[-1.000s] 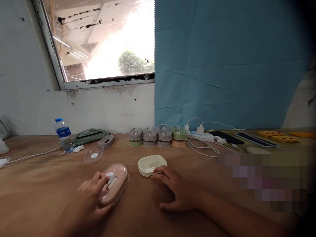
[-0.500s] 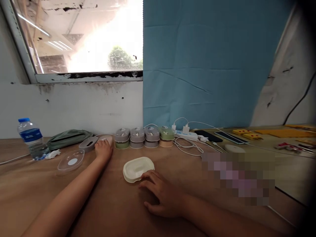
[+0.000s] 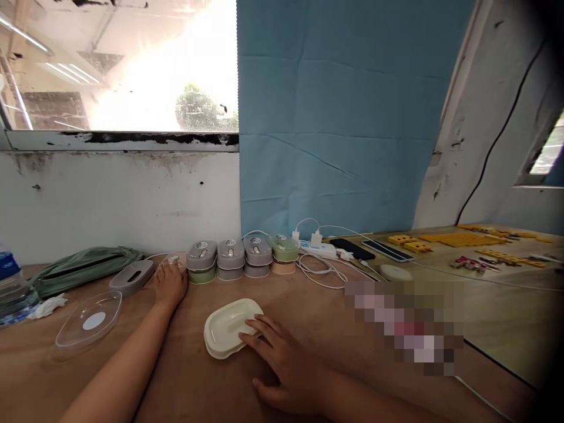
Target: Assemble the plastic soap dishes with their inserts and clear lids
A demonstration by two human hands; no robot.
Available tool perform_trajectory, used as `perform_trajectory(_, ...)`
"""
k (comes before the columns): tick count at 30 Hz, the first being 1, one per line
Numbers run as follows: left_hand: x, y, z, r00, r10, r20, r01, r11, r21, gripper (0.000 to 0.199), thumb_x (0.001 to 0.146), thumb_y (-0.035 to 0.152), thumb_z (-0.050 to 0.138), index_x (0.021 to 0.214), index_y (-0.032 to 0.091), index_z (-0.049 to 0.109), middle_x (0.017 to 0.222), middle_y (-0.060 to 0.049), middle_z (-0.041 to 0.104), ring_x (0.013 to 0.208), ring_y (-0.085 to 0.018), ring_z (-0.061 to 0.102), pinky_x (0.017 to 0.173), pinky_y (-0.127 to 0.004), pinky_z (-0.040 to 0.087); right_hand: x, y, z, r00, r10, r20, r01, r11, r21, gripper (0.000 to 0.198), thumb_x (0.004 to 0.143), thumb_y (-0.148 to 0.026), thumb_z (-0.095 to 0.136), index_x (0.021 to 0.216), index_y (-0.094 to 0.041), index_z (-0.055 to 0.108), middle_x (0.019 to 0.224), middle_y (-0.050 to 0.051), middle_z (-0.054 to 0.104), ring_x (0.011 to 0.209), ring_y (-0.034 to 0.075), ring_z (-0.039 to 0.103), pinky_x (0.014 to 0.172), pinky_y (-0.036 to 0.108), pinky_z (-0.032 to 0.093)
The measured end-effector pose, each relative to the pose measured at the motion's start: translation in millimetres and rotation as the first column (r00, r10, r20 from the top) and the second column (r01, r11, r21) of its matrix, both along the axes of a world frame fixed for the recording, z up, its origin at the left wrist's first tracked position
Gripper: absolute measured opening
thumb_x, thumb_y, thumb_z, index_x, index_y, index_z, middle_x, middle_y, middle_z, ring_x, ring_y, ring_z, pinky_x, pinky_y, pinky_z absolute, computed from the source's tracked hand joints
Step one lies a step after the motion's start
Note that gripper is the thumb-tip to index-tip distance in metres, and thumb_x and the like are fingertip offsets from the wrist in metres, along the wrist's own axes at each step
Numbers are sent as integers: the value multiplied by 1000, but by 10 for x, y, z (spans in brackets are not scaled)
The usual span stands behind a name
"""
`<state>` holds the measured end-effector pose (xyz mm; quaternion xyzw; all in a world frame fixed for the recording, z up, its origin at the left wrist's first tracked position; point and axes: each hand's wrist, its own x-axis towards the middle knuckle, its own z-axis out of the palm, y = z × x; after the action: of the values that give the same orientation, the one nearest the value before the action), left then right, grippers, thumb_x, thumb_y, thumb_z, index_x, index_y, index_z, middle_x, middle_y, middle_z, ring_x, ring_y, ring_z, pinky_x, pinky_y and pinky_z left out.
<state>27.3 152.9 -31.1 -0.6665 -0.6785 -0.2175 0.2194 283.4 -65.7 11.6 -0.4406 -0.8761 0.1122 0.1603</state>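
Note:
My left hand [image 3: 171,283] is stretched out at the back of the table, fingers lying over a pale pink plastic piece [image 3: 180,258] that they partly cover. Just left of it lies a grey oval piece with a dark slot [image 3: 131,277]. A clear plastic cover with a white round patch [image 3: 90,320] rests on the table nearer to me. Before me lies a cream oval plastic lid or shallow dish [image 3: 230,328]. My right hand [image 3: 286,364] is at its right side, fingers spread, with the fingertips over or against its edge; actual contact is hard to tell.
Several small lidded oval boxes [image 3: 231,258] stand in a row at the back. Left are a green pouch [image 3: 88,267], crumpled tissue [image 3: 48,306] and a water bottle [image 3: 15,288]. A power strip [image 3: 318,249], cables, phones [image 3: 388,251] and yellow parts [image 3: 409,244] lie right.
The view has turned to the right, so everything sits further left. My right hand stays at the cream piece's edge, and my left hand stays over the pink piece.

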Motion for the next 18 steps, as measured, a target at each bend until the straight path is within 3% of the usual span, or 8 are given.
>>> perform_trajectory(4, 21, -87, 73, 999, 7, 43, -9, 999, 52, 54, 77, 25, 38, 123, -2, 30, 129, -24, 29, 121, -33, 27, 99, -40, 21, 24, 25, -13, 999, -50, 0, 50, 998, -26, 64, 70, -29, 54, 130, -23, 33, 138, 8, 27, 128, 28, 14, 102, 45, 22)
perform_trajectory(7, -120, -93, 266, 997, 54, 58, -60, 993, 106, 50, 76, 23, 38, 119, -2, 36, 129, -24, 31, 121, -33, 26, 99, -41, 19, 39, 46, -32, 997, -70, -25, 69, 997, -47, 60, 72, -28, 53, 129, -24, 34, 138, 6, 26, 128, 28, 14, 102, 45, 22)
perform_trajectory(10, -453, 35, 490, 991, 130, 43, -126, 989, -83, 45, 74, 24, 40, 111, 0, 47, 126, -24, 36, 122, -36, 25, 97, -44, 21, 49, 87, -47, 995, -88, -41, 85, 994, -72, 58, 73, -30, 53, 128, -24, 35, 138, 6, 27, 128, 28, 16, 102, 45, 23)
perform_trajectory(14, -925, 269, 630, 987, 155, 49, -121, 904, -410, 30, 63, 24, 52, 87, 10, 63, 98, -19, 61, 97, -37, 52, 75, -42, 40, 59, 153, -58, 991, -116, -71, 113, 993, -45, 48, 75, -29, 52, 122, -25, 43, 133, 6, 35, 126, 26, 21, 102, 44, 25)
perform_trajectory(18, -1102, 327, 579, 993, 92, 74, -44, 867, -497, 20, 62, 28, 54, 73, 16, 65, 84, -13, 66, 78, -29, 61, 57, -30, 44, 52, 186, -45, 986, -108, -125, 112, 993, 22, 36, 76, -23, 49, 112, -24, 51, 124, 7, 42, 120, 25, 31, 99, 40, 30)
